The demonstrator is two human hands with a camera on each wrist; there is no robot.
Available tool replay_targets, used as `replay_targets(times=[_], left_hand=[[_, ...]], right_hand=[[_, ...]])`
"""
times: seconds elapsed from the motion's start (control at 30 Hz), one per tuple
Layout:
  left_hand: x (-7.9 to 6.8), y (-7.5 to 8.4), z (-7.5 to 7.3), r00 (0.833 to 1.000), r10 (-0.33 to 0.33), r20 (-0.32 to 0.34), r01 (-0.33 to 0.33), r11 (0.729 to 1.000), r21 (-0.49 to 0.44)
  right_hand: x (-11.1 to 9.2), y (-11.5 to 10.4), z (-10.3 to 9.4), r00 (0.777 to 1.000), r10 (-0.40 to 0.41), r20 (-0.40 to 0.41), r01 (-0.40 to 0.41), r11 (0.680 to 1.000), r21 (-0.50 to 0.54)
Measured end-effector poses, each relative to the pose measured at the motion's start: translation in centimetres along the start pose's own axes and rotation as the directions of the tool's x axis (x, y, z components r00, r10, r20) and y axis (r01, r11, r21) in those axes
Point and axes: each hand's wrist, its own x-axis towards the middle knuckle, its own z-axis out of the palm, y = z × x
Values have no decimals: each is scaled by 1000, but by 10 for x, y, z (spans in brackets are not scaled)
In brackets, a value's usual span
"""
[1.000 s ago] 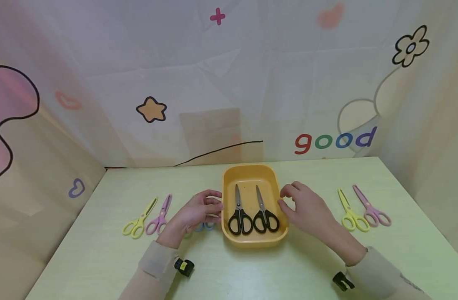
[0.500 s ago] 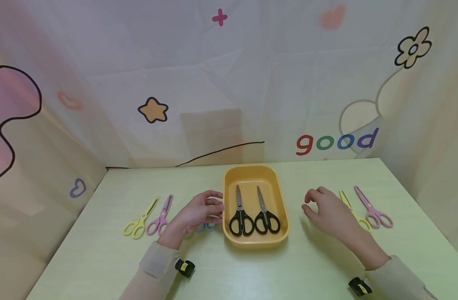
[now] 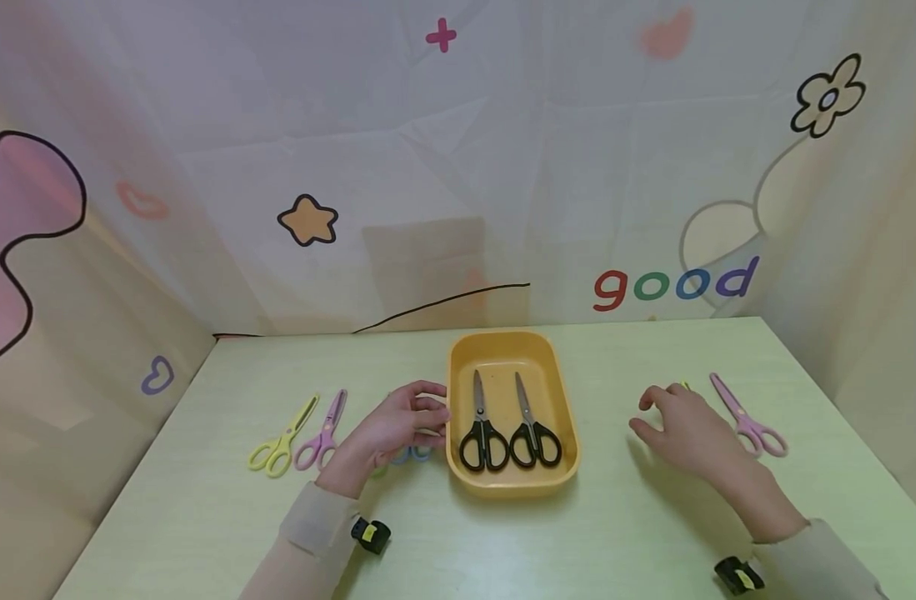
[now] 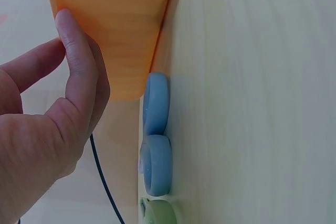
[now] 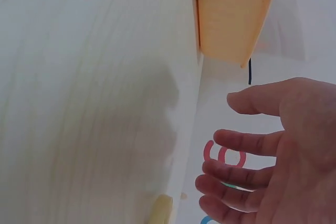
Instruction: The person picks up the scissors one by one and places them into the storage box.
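A yellow tray (image 3: 513,485) holds two pairs of black-handled scissors (image 3: 483,442) (image 3: 536,442), blades pointing away from me. My left hand (image 3: 397,423) rests its loosely bent fingers against the tray's left side, as the left wrist view also shows. Under and beside that hand lie blue-handled scissors (image 4: 157,163), partly hidden, and green-handled scissors (image 4: 160,212). My right hand (image 3: 693,433) hovers over the table right of the tray, fingers spread and holding nothing. It covers most of the yellow scissors (image 5: 160,209), with pink scissors (image 3: 750,421) just beyond it.
Yellow scissors (image 3: 281,442) and pink scissors (image 3: 326,437) lie on the table (image 3: 503,558) to the left. A printed curtain (image 3: 458,167) stands behind the table and along both sides.
My right hand has left the tray's right side and moved right, over the yellow scissors. My left hand stays at the tray, which keeps its place.
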Motion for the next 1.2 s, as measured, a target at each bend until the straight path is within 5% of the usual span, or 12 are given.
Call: replay_targets(times=[0.3,0.73,1.2], left_hand=[[0,0,0,1000,5,4,-5,1000,4],[0,0,0,1000,12,6,-13,1000,10],[1,0,0,1000,3,1,-3,1000,14]], right_hand=[[-5,10,-6,993,84,80,-83,996,-10],[-8,19,-7,988,100,114,-90,992,-90],[-2,13,0,983,130,133,-127,991,-34]])
